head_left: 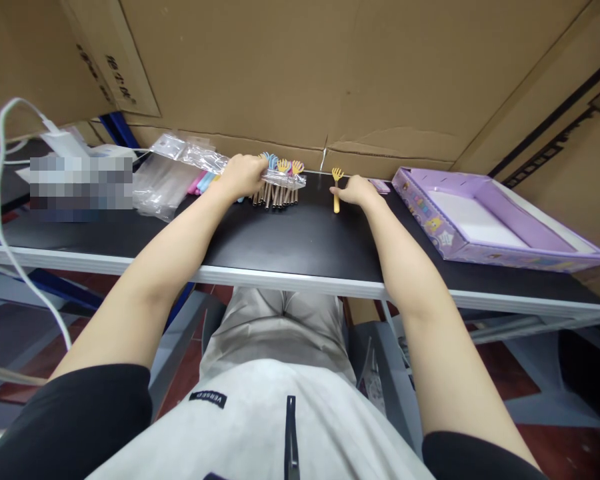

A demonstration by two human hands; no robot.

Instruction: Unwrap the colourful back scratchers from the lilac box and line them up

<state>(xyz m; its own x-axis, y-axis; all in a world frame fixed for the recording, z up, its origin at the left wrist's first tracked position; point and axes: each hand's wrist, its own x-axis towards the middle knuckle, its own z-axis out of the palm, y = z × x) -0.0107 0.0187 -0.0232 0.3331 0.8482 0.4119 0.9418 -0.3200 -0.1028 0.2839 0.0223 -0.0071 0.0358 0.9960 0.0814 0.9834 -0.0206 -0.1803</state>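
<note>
My left hand [243, 175] is closed at the left of a bundle of back scratchers [276, 193] with metal rods and blue, yellow and pink claw heads. A clear plastic bag [294, 181] shows on both sides of that hand and lies across the rods; the fingertips are partly hidden, but they appear to pinch it. To the right, my right hand [356, 191] holds a single yellow back scratcher [337, 193], thumb across its handle and claw end pointing away from me. Pink, blue and yellow handles [203, 181] lie beside my left wrist.
A purple open box [460, 243] stands at the right of the black table [290, 243]. Clear plastic bags [157, 183] lie to the left, near a white cable [3, 173] and plug. Behind rises a cardboard wall [300, 73]. A small pink card [380, 186] rests past my right hand.
</note>
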